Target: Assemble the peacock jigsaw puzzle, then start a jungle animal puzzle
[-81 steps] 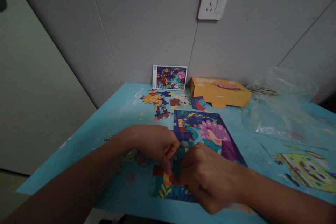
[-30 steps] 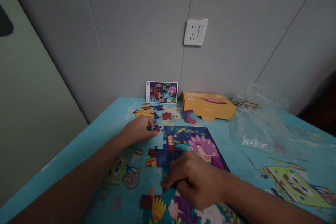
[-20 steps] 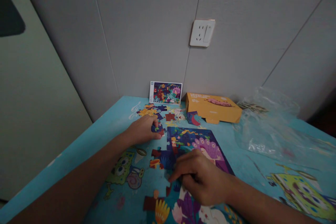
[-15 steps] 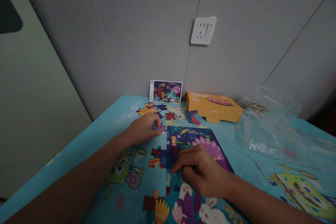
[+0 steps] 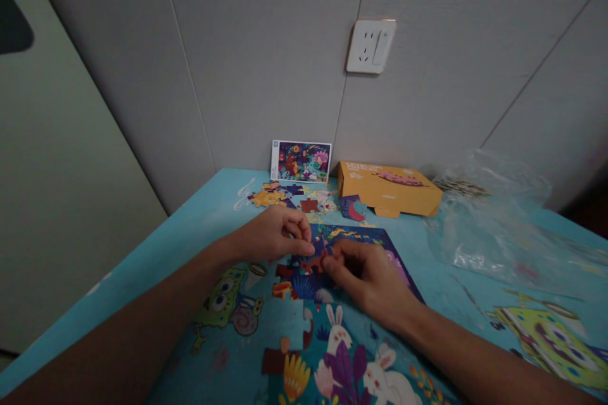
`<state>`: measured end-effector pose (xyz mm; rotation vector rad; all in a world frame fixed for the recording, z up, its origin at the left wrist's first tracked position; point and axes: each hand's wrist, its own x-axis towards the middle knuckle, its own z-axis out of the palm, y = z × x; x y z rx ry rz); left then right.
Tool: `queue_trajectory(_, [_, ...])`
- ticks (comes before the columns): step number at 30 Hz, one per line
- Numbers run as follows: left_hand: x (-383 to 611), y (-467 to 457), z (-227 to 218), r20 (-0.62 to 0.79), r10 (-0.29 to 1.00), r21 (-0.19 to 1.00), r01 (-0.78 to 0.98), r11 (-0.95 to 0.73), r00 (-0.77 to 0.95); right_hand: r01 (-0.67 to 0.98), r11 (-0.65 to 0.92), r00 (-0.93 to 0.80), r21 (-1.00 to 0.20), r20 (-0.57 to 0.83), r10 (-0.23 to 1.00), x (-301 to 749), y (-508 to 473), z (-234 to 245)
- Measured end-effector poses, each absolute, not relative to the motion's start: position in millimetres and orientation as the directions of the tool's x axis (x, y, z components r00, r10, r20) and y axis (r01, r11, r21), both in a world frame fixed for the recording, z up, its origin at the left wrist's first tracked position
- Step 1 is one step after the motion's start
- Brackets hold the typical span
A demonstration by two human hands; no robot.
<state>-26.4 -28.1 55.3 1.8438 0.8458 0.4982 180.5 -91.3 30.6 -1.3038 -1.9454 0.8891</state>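
A partly joined jigsaw puzzle [image 5: 346,335] with white rabbits, purple leaves and yellow flowers lies on the blue table. My left hand [image 5: 278,234] is closed, its thumb and fingers pinched at the puzzle's upper left edge. From the right, my right hand [image 5: 368,272] reaches over the puzzle, thumb and forefinger pinched together. Between the two sets of fingertips is a dark purple and reddish-brown puzzle piece [image 5: 314,264]; the fingers partly cover it, and whether it is locked in I cannot tell.
Loose puzzle pieces [image 5: 268,195] lie behind my left hand, with a blue piece [image 5: 353,207] by the yellow box [image 5: 389,190]. A picture card [image 5: 301,161] leans against the wall. A clear plastic bag [image 5: 489,234] is at the right.
My left hand has moved right with the puzzle piece to the puzzle's edge. My right hand has shifted up to meet it and closed into a pinch. The view has tilted slightly.
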Motion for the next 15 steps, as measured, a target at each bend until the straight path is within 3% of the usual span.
queue_trajectory(5, [-28.3, -30.7, 54.2, -0.030, 0.691, 0.932, 0.271, -0.243, 0.722, 0.566, 0.285, -0.317, -0.773, 0.115, 0.941, 180.4, -91.9, 26.8])
queue_trajectory(8, [-27.6, -31.0, 55.3, 0.013, 0.656, 0.908, 0.266, -0.324, 0.754, 0.572, 0.284, -0.325, -0.769, 0.106, 0.940, 180.3, -90.7, 25.6])
queue_trajectory(12, [-35.5, -22.2, 58.3, 0.030, 0.724, 0.678, 0.519, -0.521, 0.689, 0.600, 0.297, -0.348, -0.743, 0.092, 0.933, 179.9, -89.1, 27.0])
queue_trajectory(15, [-47.7, -9.9, 59.8, -0.053, 0.818, 0.532, 0.709, -0.463, 0.573, 0.612, 0.318, -0.356, -0.724, 0.107, 0.928, 179.9, -89.1, 28.1])
